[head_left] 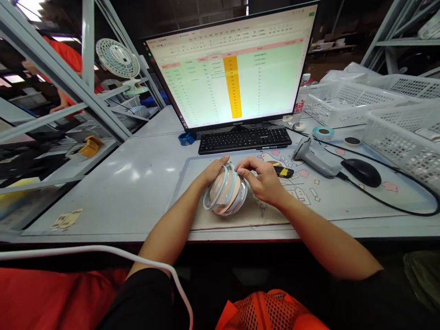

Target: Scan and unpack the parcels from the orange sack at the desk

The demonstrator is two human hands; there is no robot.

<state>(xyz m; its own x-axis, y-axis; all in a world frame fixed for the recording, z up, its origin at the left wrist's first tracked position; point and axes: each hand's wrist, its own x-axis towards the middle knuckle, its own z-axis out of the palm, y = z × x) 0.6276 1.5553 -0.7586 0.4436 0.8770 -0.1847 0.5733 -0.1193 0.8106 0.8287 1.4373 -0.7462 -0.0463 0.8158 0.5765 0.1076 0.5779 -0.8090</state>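
A clear round plastic pouch with light blue edging is held tilted just above the front of the desk mat. Pinkish, disc-like contents show through its clear wall; I cannot make out what they are. My left hand grips the pouch from its left side, with the thumb at the top edge. At the upper right edge, my right hand pinches the blue rim between thumb and forefinger. Beside the right hand lies a black and yellow utility knife, partly covered by that hand.
Behind my hands stand a black keyboard and a monitor showing a spreadsheet. To the right lie a grey barcode scanner, a black mouse, a tape roll and white baskets. A cable curves along the mat.
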